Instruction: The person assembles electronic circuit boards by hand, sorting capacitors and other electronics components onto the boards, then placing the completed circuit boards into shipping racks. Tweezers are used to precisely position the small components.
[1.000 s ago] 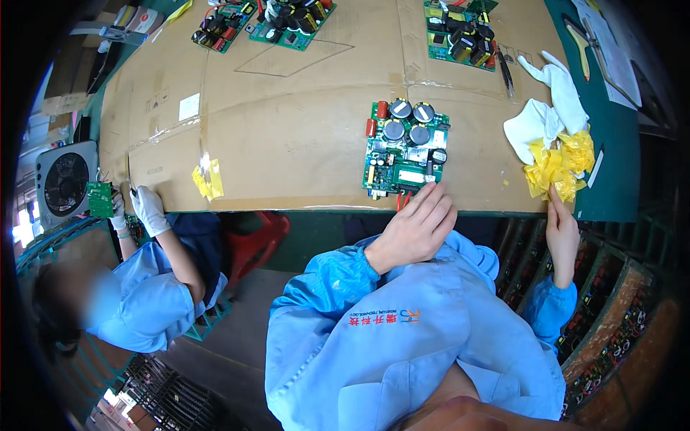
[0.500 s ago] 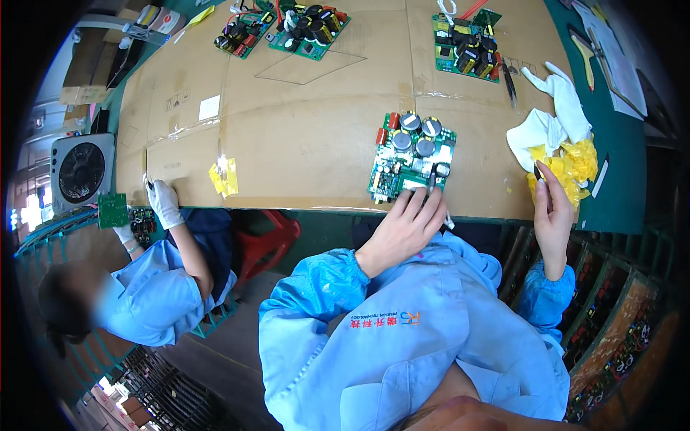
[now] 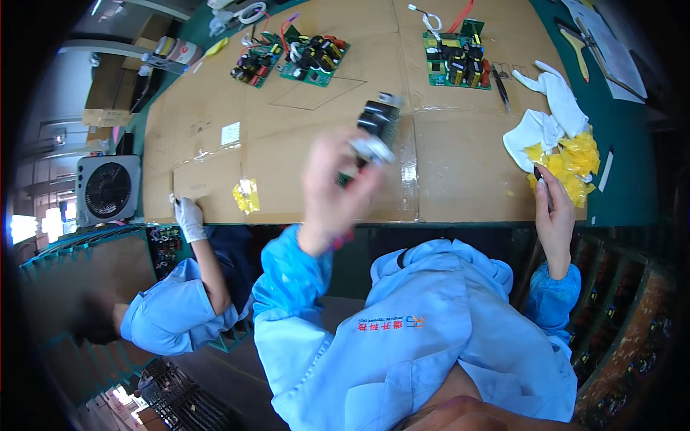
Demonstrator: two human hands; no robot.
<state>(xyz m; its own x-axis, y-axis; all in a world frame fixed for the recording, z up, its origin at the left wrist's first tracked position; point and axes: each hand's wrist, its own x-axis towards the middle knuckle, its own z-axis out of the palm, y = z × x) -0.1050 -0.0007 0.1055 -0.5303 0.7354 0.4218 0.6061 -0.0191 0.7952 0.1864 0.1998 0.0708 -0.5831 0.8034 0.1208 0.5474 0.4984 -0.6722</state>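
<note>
My left hand (image 3: 332,179), smeared by motion, grips a green circuit board (image 3: 388,128) with black cylindrical parts. The board is tilted on edge above the cardboard-covered table, and a whitish blurred piece shows by my fingers. At the right, my right hand (image 3: 554,219) is closed in a pinch on a slim dark tool (image 3: 537,172); only its tip shows, so its kind is unclear. That tip touches or lies just beside a heap of crumpled yellow tape pieces (image 3: 575,161). White gloves (image 3: 553,108) lie against the heap.
Two circuit boards (image 3: 314,61) sit at the far left and another board (image 3: 460,61) at the far right, beside black tweezers (image 3: 501,90). A brush (image 3: 577,54) lies at the right edge. Left, a co-worker's gloved hand (image 3: 190,218) rests at the table edge near a fan (image 3: 108,190).
My left hand has lifted the circuit board off the table, moved left and tipped it on edge. My right hand has barely moved. The view has shifted slightly.
</note>
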